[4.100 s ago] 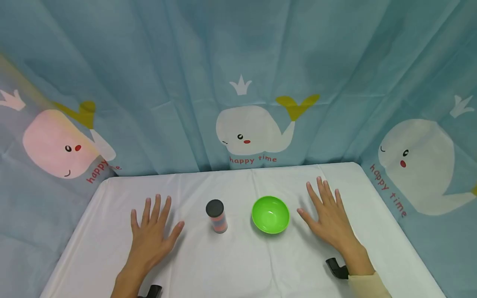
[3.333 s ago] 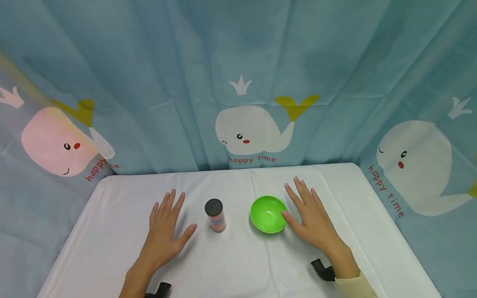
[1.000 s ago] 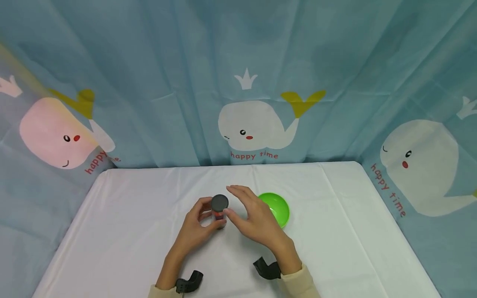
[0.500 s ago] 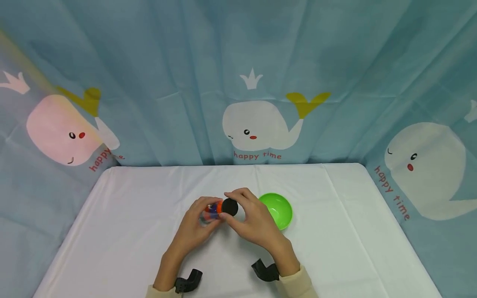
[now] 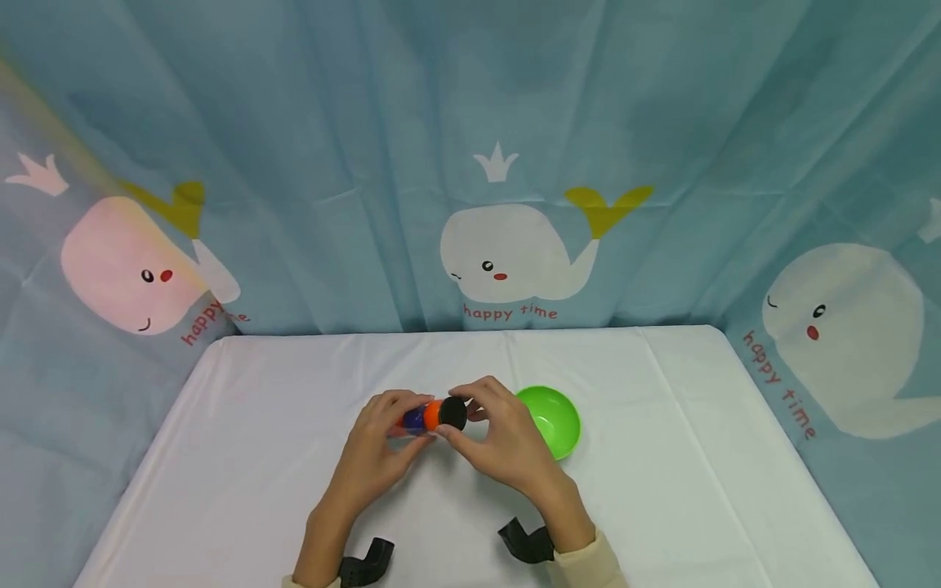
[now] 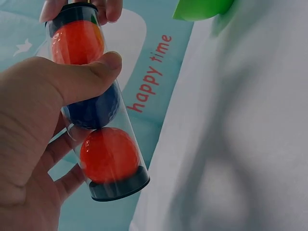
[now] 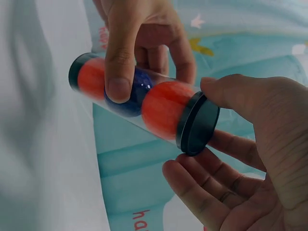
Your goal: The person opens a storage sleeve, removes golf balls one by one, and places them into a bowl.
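In my left hand (image 5: pixel 375 445) I grip a clear tube (image 6: pixel 72 130) around its middle. Inside sit an orange ball (image 7: pixel 166 108), a blue ball (image 6: pixel 96 108) and another orange ball (image 6: pixel 109 155). Dark caps close both ends. The tube is held tilted above the table, its top pointing right. My right hand (image 5: pixel 510 445) has its thumb and fingertips around the black top cap (image 7: pixel 199 126), which is still on the tube. Just behind that hand stands a green bowl (image 5: pixel 562 420), partly covered by it in the head view.
A white cloth (image 5: pixel 662 474) covers the table. Blue curtain (image 5: pixel 331 245) with whale prints hangs behind and at both sides. Black wrist mounts (image 5: pixel 367 563) sit on both wrists.
Both hands came inward from spread, open poses. The left hand took hold of the standing tube and tilted it rightward; the right hand closed its fingers on the cap. The bowl stayed put.
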A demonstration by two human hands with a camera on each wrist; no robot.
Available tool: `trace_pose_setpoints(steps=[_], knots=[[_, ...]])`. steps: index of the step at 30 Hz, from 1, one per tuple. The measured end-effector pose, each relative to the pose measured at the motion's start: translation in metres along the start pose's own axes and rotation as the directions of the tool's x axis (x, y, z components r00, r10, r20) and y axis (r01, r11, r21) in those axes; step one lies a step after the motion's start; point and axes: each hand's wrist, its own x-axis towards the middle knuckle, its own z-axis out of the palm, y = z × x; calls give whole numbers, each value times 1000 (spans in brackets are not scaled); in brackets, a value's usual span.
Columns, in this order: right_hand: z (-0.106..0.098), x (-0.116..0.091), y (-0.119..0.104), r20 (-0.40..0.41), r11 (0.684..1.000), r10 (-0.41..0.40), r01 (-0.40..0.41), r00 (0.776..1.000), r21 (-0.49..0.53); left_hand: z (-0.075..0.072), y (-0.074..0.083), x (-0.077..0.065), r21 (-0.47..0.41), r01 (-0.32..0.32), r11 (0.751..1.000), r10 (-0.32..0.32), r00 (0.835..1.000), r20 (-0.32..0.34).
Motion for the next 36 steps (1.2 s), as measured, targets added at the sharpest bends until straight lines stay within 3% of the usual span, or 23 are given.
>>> trace_pose_setpoints(steps=[10, 19, 24, 36], knots=[[0, 2, -8, 9, 1000, 30, -30, 1000, 8, -6, 0, -1, 34, -30, 999, 31, 999, -22], [0, 4, -10, 12, 993, 106, -107, 994, 48, -8, 0, 0, 30, -19, 999, 17, 999, 42], [6, 2, -5, 37, 981, 167, -170, 985, 95, -8, -3, -5, 74, -5, 997, 0, 998, 71], [-4, 2, -3, 92, 958, 189, -204, 978, 200, -10, -1, -2, 53, -13, 998, 8, 996, 91]])
